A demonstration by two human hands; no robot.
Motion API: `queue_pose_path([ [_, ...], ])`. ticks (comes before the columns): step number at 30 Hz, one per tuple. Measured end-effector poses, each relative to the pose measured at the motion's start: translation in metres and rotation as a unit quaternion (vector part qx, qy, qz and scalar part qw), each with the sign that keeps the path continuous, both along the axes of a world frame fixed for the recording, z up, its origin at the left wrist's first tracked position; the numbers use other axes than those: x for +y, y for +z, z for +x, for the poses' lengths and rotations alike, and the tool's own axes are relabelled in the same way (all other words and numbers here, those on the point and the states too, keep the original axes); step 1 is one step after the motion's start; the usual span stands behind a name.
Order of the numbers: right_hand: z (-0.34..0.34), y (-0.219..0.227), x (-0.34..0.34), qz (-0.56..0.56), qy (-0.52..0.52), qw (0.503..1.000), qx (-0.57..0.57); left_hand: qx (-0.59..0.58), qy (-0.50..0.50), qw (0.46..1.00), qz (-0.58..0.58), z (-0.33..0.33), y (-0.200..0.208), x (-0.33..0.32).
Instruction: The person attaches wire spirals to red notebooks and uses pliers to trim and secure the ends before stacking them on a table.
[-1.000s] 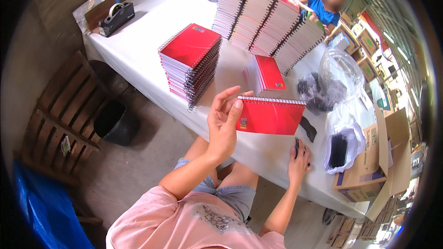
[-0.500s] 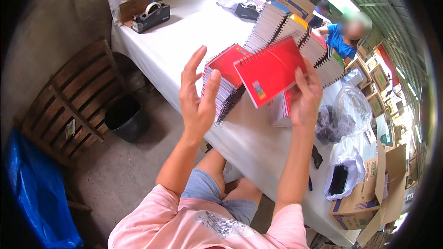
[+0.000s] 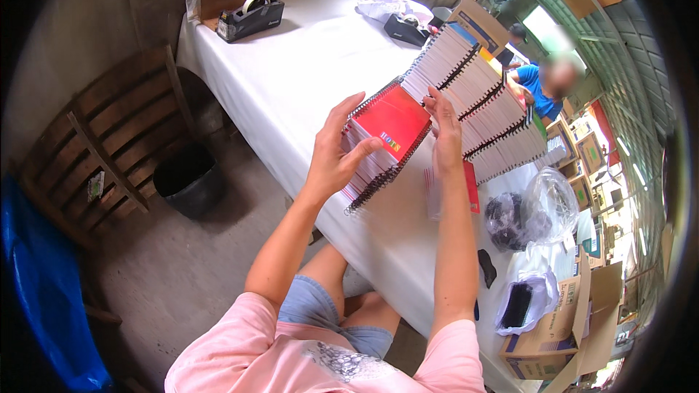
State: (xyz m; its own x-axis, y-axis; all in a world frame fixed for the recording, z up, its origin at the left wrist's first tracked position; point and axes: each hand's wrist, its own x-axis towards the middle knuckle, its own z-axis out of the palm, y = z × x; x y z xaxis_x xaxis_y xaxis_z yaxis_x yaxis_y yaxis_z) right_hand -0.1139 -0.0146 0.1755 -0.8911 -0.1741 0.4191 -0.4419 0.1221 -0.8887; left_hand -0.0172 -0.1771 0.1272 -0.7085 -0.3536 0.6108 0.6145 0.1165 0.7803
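Note:
A stack of red-covered spiral notebooks point(image 3: 393, 120) stands on the white-covered table before me. Cupped about its left side, my left hand point(image 3: 336, 149) has its thumb over the top cover and its fingers along the far-left coil edge. My right hand point(image 3: 446, 135) is upright at the stack's right side, holding nothing, its fingers slightly bent and apart. Whether its fingertips touch the covers is hard to tell. Partly behind my right forearm lies a smaller pile of red notebooks point(image 3: 470, 185).
Tall rows of coil-bound notebooks point(image 3: 466, 94) stand beyond my right hand. Tape dispensers point(image 3: 251, 18) sit at the far side. Bagged black coils point(image 3: 506, 222) and an open carton point(image 3: 542, 335) are on the right. A black bin point(image 3: 189, 182) stands left; a co-worker point(image 3: 539, 91) is at back right.
The red notebook from my right hand now lies on top of the stack, and that hand has let go. My left hand has moved in and closed around the stack's left side.

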Motion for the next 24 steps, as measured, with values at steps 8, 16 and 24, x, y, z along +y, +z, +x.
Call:
queue_pose_path([
  [8,0.000,-0.022,-0.034,-0.167,-0.041,0.985,-0.025,-0.018,-0.077,0.996,0.051,-0.008,-0.007,-0.007],
  [16,-0.004,-0.024,-0.033,-0.172,-0.033,0.984,-0.024,-0.026,-0.144,0.976,0.163,-0.010,-0.010,0.001],
  [24,-0.001,-0.020,-0.030,-0.195,-0.037,0.980,-0.024,0.038,-0.092,0.980,0.170,-0.016,-0.018,0.001],
])
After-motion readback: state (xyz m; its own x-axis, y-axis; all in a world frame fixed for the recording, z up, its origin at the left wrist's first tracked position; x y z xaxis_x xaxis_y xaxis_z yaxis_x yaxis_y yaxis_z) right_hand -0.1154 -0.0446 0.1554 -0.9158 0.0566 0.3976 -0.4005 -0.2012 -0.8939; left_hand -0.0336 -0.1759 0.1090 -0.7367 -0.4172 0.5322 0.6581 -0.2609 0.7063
